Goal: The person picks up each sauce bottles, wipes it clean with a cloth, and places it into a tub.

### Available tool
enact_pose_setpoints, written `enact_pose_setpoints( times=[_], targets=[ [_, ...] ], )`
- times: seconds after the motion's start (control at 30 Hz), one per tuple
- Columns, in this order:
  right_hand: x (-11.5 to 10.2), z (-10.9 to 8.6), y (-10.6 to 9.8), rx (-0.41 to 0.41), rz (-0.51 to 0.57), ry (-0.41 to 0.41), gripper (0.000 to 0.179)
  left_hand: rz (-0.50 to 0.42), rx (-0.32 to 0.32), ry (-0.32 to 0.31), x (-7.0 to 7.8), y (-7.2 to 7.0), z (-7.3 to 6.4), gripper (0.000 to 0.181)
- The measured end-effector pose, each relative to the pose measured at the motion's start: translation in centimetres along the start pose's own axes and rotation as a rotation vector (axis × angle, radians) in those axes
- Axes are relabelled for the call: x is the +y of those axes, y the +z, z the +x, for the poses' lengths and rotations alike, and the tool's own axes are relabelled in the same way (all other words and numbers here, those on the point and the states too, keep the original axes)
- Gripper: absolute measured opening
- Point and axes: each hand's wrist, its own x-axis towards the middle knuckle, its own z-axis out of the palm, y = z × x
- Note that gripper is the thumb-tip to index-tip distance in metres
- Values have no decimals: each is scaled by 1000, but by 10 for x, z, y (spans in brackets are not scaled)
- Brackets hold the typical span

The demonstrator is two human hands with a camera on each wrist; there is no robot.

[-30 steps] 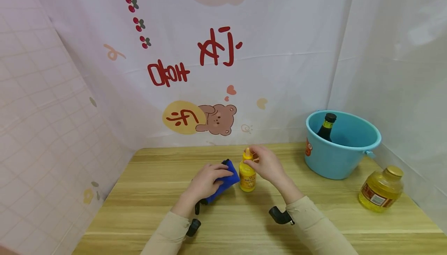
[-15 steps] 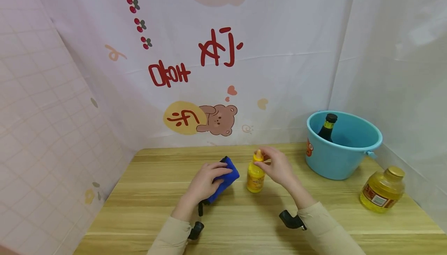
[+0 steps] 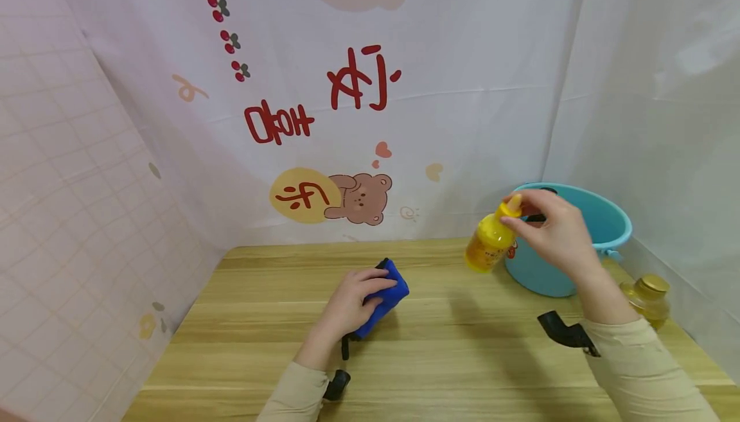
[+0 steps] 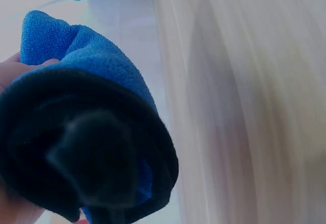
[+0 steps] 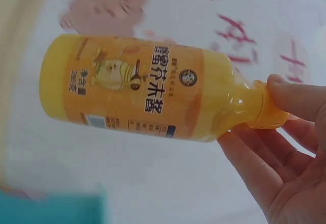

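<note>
My right hand [image 3: 557, 236] pinches a yellow squeeze bottle of honey mustard sauce [image 3: 490, 242] by its cap and neck. The bottle hangs tilted above the table, its base towards the left. In the right wrist view its orange label [image 5: 137, 86] faces the camera, and thumb and fingers close round the cap. On the table, my left hand [image 3: 354, 303] grips a folded blue towel [image 3: 394, 290] with black edging. The left wrist view shows the towel's looped fabric [image 4: 102, 56] close up, with most of that hand hidden behind it.
A light blue bucket [image 3: 534, 271] stands at the back right, partly behind my right hand; a dark bottle [image 3: 536, 218] in it is mostly covered. An oil jar [image 3: 650, 297] with a gold lid stands near the right edge, partly behind the right forearm. A printed curtain hangs behind the table.
My right hand has lifted the mustard bottle off the table and carried it right, towards the bucket, tilting it. My left hand and the towel have shifted slightly right.
</note>
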Motion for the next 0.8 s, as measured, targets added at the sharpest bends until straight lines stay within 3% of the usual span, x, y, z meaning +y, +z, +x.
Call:
enact_pose_setpoints(
  times=[0.2, 0.37, 0.6, 0.8],
  targets=[
    [5, 21, -61, 115, -47, 63, 29, -3, 7, 42, 9, 4, 5, 37],
    [18, 32, -92, 168, -146, 136, 28, -8, 4, 44, 13, 9, 8, 37],
    [51, 36, -102, 68, -322, 298, 33, -14, -3, 44, 14, 12, 6, 37],
    [82, 31, -93, -74, -347, 369, 35, -23, -24, 14, 14, 13, 3, 37]
  ],
)
